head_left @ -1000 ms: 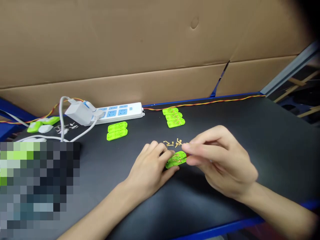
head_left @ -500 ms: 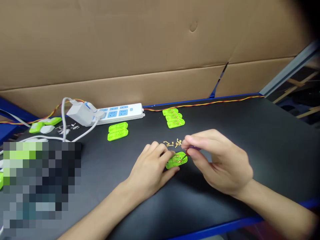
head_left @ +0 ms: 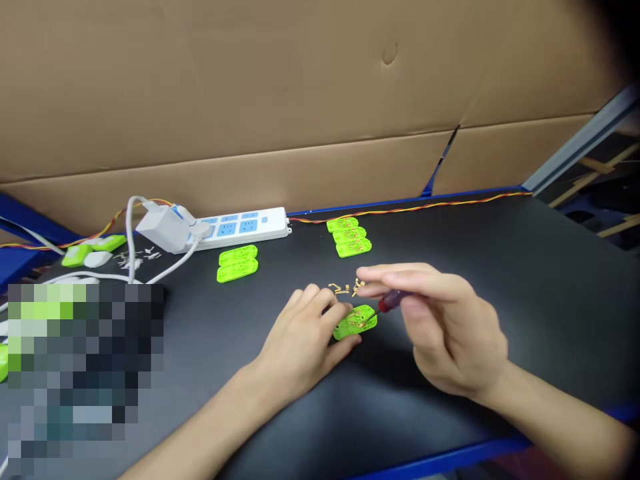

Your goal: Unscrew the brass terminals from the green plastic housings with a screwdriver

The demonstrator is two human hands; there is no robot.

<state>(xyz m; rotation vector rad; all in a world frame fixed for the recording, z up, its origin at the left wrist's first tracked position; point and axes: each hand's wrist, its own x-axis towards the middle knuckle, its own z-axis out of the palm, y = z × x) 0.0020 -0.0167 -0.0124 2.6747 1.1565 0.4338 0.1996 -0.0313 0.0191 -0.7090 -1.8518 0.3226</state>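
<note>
Under the fingers of my left hand (head_left: 313,327) lies a green plastic shell (head_left: 356,323) with small brass-coloured parts inside; thumb and index finger grip its left end against the table. In my right hand (head_left: 453,327) is a screwdriver (head_left: 391,301) with a purple and red handle, slanted so that its tip reaches into the shell. My right fingers are stretched out along the handle, with the thumb below. Loose brass pieces (head_left: 343,289) lie just behind the shell, partly hidden by my right fingertips.
Three green shells with brass parts (head_left: 353,247) lie farther back, and two more green shells (head_left: 237,270) sit left of them. A white power strip (head_left: 260,227) with plugs and cables stands by the cardboard wall (head_left: 300,87). Small white pieces (head_left: 134,261) lie at left.
My right fingers have straightened and loosened around the screwdriver, showing more of its handle. My left hand and the shell have stayed put.
</note>
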